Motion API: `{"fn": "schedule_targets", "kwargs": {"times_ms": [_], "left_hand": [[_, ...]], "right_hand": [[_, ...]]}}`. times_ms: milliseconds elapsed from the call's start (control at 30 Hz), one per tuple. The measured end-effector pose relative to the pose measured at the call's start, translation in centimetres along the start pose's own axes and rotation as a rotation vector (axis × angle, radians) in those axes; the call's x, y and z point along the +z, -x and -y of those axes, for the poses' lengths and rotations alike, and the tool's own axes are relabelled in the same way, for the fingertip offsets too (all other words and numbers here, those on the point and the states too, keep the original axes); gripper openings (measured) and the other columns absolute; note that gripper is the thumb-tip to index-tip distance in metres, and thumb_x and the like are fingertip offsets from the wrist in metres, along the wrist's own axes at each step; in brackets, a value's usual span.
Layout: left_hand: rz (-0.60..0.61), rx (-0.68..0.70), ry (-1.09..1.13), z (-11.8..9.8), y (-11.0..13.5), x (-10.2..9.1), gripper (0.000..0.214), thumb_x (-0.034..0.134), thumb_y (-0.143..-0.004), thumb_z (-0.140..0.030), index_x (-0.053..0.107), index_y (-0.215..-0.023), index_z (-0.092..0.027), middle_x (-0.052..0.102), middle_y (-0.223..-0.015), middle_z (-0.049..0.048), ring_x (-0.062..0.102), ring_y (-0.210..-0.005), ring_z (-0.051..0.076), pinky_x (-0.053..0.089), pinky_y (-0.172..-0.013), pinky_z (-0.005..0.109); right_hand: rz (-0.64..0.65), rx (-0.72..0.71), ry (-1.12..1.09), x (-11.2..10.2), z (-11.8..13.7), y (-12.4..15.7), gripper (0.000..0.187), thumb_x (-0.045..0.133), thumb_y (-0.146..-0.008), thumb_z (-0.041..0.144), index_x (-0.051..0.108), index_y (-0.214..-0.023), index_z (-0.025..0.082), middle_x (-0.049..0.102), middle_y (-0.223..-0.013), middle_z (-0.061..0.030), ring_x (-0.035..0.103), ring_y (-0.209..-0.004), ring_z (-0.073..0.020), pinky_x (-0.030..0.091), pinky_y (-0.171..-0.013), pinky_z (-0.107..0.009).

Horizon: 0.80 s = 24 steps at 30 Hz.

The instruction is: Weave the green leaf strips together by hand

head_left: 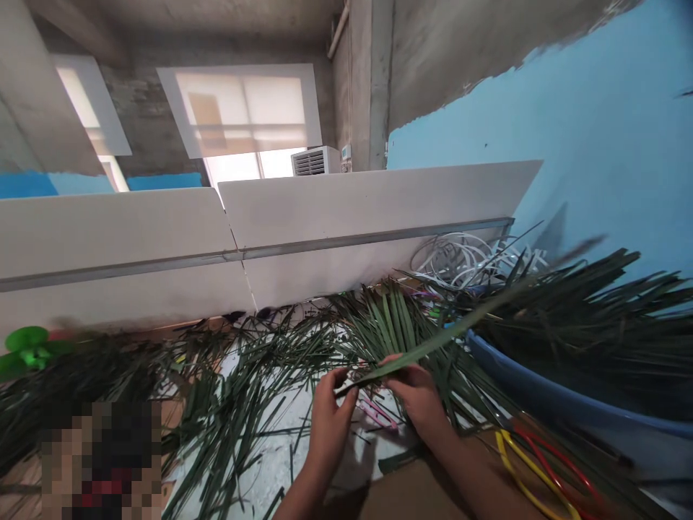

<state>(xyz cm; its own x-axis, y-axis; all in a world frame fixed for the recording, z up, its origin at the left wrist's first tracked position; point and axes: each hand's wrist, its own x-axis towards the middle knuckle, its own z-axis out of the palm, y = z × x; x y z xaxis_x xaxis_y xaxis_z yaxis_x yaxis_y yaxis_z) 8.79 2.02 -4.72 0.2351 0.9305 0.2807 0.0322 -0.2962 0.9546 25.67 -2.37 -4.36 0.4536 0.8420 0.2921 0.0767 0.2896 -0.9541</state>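
A long green palm leaf strip [433, 345] stretches up and to the right across the middle of the view, its far end blurred. My left hand [331, 404] pinches its narrow near end between thumb and fingers. Close beside it, my right hand [410, 388] grips the same strip a little farther along. Under my hands lies a pink tool [377, 413], partly covered, whose kind I cannot make out. A fan of green palm leaves [398, 318] spreads just behind my hands. Cut leaf strips [232, 426] lie in a heap to the left on the white surface [271, 462].
At the right a blue tub [541, 386] holds many long leaves [595, 332]. Yellow and red handles [533, 462] lie before it. Coiled white strips [455, 260] sit behind, against the white partition [351, 206]. A green object [29, 350] and a blurred-out patch are at left.
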Motion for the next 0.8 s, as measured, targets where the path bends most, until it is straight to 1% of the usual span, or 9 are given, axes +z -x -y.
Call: {"fn": "schedule_targets", "kwargs": {"times_ms": [100, 167, 267, 367, 400, 533, 633, 733, 800], "left_hand": [[-0.126, 0.047, -0.042, -1.0, 0.1, -0.3, 0.029, 0.071, -0.075, -0.032, 0.067, -0.102, -0.022, 0.067, -0.108, 0.0092, 0.058, -0.107, 0.028, 0.041, -0.096, 0.039], [-0.099, 0.022, -0.003, -1.7, 0.4, 0.0, 0.025, 0.070, -0.078, -0.038, 0.067, -0.097, -0.022, 0.068, -0.104, 0.0082, 0.059, -0.103, 0.027, 0.042, -0.092, 0.037], [0.151, -0.141, 0.180, -2.2, 1.2, 1.2, 0.034, 0.064, -0.080, -0.053, 0.066, -0.084, -0.020, 0.069, -0.084, 0.0073, 0.062, -0.083, 0.024, 0.044, -0.076, 0.033], [0.399, -0.362, 0.333, -2.2, 2.3, 2.8, 0.050, 0.057, -0.077, -0.067, 0.064, -0.082, -0.017, 0.068, -0.074, 0.0083, 0.061, -0.066, 0.021, 0.040, -0.061, 0.030], [0.420, -0.380, 0.355, -2.3, 2.6, 3.1, 0.048, 0.057, -0.077, -0.065, 0.063, -0.083, -0.018, 0.068, -0.076, 0.0082, 0.061, -0.066, 0.021, 0.040, -0.060, 0.029], [0.183, -0.131, 0.169, -2.8, 3.0, 3.0, 0.018, 0.065, -0.080, -0.036, 0.061, -0.090, -0.021, 0.066, -0.094, 0.0068, 0.061, -0.088, 0.024, 0.045, -0.077, 0.033], [0.030, 0.140, -0.091, -2.8, 2.4, 1.5, 0.033, 0.066, -0.076, -0.017, 0.064, -0.108, -0.024, 0.065, -0.115, 0.0086, 0.055, -0.112, 0.028, 0.037, -0.098, 0.039], [0.018, 0.224, -0.226, -2.1, 1.4, 0.1, 0.045, 0.067, -0.072, -0.012, 0.065, -0.115, -0.027, 0.065, -0.121, 0.0081, 0.052, -0.118, 0.030, 0.032, -0.104, 0.042], [0.089, 0.186, -0.270, -1.6, 1.0, -0.2, 0.034, 0.065, -0.073, -0.013, 0.070, -0.105, -0.027, 0.070, -0.110, 0.0068, 0.056, -0.109, 0.030, 0.035, -0.098, 0.041]], "right_hand": [[-0.117, -0.230, 0.082, -0.9, 0.4, -0.2, 0.013, 0.068, -0.073, 0.036, 0.069, -0.077, 0.023, 0.066, -0.081, -0.0054, 0.059, -0.079, -0.0246, 0.048, -0.075, -0.035], [-0.185, -0.402, 0.157, -1.4, 0.7, -0.1, 0.011, 0.063, -0.075, 0.033, 0.070, -0.076, 0.025, 0.064, -0.081, -0.0057, 0.059, -0.080, -0.0252, 0.048, -0.074, -0.036], [-0.230, -0.495, 0.337, -1.9, 1.1, 0.5, 0.014, 0.060, -0.076, 0.029, 0.074, -0.081, 0.026, 0.063, -0.087, -0.0061, 0.060, -0.086, -0.0263, 0.048, -0.079, -0.038], [-0.178, -0.456, 0.483, -1.9, 1.2, 1.3, 0.020, 0.059, -0.076, 0.027, 0.075, -0.086, 0.028, 0.063, -0.094, -0.0065, 0.061, -0.087, -0.0256, 0.049, -0.079, -0.036], [-0.140, -0.434, 0.503, -1.8, 1.1, 1.4, 0.020, 0.060, -0.074, 0.028, 0.075, -0.087, 0.028, 0.064, -0.095, -0.0065, 0.061, -0.087, -0.0257, 0.049, -0.079, -0.036], [-0.014, -0.419, 0.405, -1.2, 0.6, 1.2, 0.016, 0.063, -0.070, 0.030, 0.073, -0.083, 0.027, 0.068, -0.099, -0.0070, 0.063, -0.095, -0.0281, 0.049, -0.084, -0.037], [0.021, -0.321, 0.199, -0.8, 0.8, 1.0, 0.005, 0.064, -0.073, 0.028, 0.067, -0.076, 0.025, 0.071, -0.098, -0.0074, 0.064, -0.096, -0.0281, 0.049, -0.084, -0.037], [0.078, -0.152, 0.079, -0.4, 1.4, 1.2, 0.004, 0.063, -0.074, 0.025, 0.065, -0.077, 0.023, 0.070, -0.083, -0.0044, 0.064, -0.083, -0.0243, 0.049, -0.077, -0.033], [0.050, -0.095, 0.045, -0.2, 1.6, 1.2, 0.006, 0.065, -0.071, 0.025, 0.065, -0.075, 0.022, 0.066, -0.074, -0.0022, 0.061, -0.076, -0.0222, 0.048, -0.073, -0.031]]}}
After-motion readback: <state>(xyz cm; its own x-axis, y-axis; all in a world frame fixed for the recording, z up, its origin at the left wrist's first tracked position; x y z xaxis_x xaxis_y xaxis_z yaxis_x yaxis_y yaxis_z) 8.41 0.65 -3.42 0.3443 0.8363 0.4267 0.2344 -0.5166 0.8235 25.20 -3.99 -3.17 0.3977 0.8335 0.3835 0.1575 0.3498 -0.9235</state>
